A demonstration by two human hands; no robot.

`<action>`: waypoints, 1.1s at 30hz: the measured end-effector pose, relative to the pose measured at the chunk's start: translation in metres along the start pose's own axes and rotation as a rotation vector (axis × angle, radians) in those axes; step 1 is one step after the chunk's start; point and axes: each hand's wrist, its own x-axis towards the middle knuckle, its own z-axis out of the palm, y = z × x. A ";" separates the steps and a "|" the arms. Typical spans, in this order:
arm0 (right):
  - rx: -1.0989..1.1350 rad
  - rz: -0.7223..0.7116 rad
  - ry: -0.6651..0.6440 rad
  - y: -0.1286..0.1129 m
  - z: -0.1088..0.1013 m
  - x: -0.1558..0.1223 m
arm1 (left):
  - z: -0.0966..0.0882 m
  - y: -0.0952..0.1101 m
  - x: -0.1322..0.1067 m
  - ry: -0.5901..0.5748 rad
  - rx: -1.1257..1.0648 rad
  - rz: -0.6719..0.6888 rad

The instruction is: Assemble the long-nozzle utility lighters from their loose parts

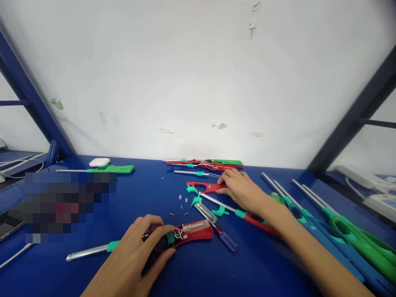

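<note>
My left hand point(139, 251) is curled over an opened red long-nosed lighter point(193, 233) lying on the blue table point(216, 272); its clear fuel tank and wires show, and its metal tube point(86, 251) sticks out to the left. My right hand point(241, 189) reaches forward with fingers bent onto a red lighter shell half point(206, 187). Small teal trigger parts point(192, 189) and tiny metal pins point(179, 212) lie between my hands. A clear-handled screwdriver point(221, 233) rests beside the opened lighter.
Red and green lighters point(213, 163) lie by the white wall. A green lighter point(111, 168) and a white case point(99, 161) sit at the back left. Several blue and green lighters point(340, 231) lie at the right. A blurred patch covers the left.
</note>
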 end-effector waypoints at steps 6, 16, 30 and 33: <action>0.148 0.047 0.048 0.004 0.004 0.002 | 0.002 0.000 -0.003 0.004 0.006 -0.003; 0.709 0.246 0.262 -0.004 -0.019 0.012 | 0.002 0.000 0.000 -0.003 -0.014 0.003; 1.813 0.411 -0.260 -0.030 -0.044 0.007 | 0.002 -0.001 -0.003 -0.021 -0.012 -0.023; 1.849 0.437 -0.330 -0.033 -0.046 0.008 | 0.001 -0.001 -0.004 -0.031 -0.023 -0.038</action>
